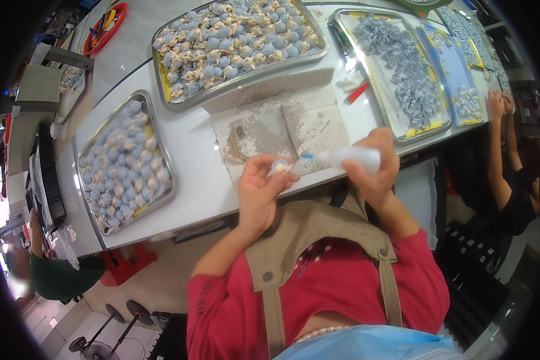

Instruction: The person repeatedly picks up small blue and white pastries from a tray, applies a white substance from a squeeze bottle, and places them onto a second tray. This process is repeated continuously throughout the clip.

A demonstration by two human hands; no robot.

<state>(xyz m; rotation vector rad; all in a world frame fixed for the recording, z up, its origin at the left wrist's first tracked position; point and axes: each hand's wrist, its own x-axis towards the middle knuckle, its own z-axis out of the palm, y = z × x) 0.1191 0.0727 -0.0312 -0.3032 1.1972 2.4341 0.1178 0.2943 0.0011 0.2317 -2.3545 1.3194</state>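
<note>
While the left hand [260, 185] pinches a small pale piece [280, 167] between thumb and fingers, the right hand [376, 168] is wrapped around a white squeeze bottle [342, 158], tilted nearly level so that its blue tip [306, 156] points leftward at the piece. The tip sits near the left fingertips; motion blur softens the bottle, and the finer detail of the piece is too small to tell. Both hands are above the near edge of a white table [192, 144], over the front part of an opened, stained cardboard box [321, 123]. Beyond the box, a large metal tray [189, 103] is heaped with blue-grey and cream pieces, and a smaller tray [173, 180] to the left carries more of the same colours. To the right, another metal tray [426, 133] holds grey-blue curled pieces on a white liner, with a red strip [358, 92] lying between it and the box. A blue board [456, 69] bearing small clusters adjoins that tray's right side. Farther right, a co-worker's hands [497, 103] are close together at the table's edge. The person wears a tan apron [324, 221] over a red top [342, 282].
</note>
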